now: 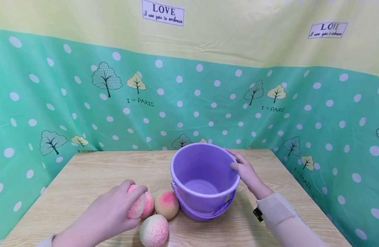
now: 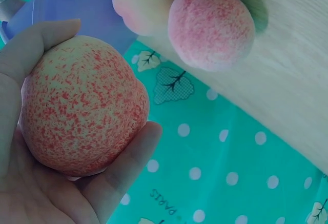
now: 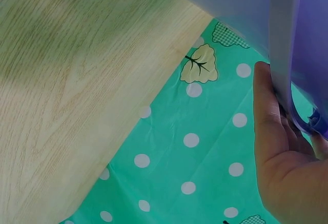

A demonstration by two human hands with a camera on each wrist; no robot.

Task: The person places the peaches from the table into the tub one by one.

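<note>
My left hand [image 1: 115, 207] grips a speckled pink-and-cream peach [image 2: 84, 106], fingers and thumb curled round its sides. Close beside that hand, a pink peach [image 1: 149, 204], a tan peach with a pink blush [image 1: 167, 206] and a pale peach with pink speckles [image 1: 154, 231] rest on the table. To their right stands an upright purple bucket [image 1: 204, 171], its inside bare, its handle [image 1: 221, 210] hanging down at the front. With the thumb inside and the fingers outside, my right hand [image 1: 246, 173] holds the bucket's right rim; the right wrist view shows fingers against its outer wall.
The wooden table [image 1: 115, 164] reaches back to a green and yellow cloth [image 1: 164, 116] with dots and trees, which hangs behind and along both sides. A small dark object [image 1: 258, 214] sits at the right sleeve's cuff.
</note>
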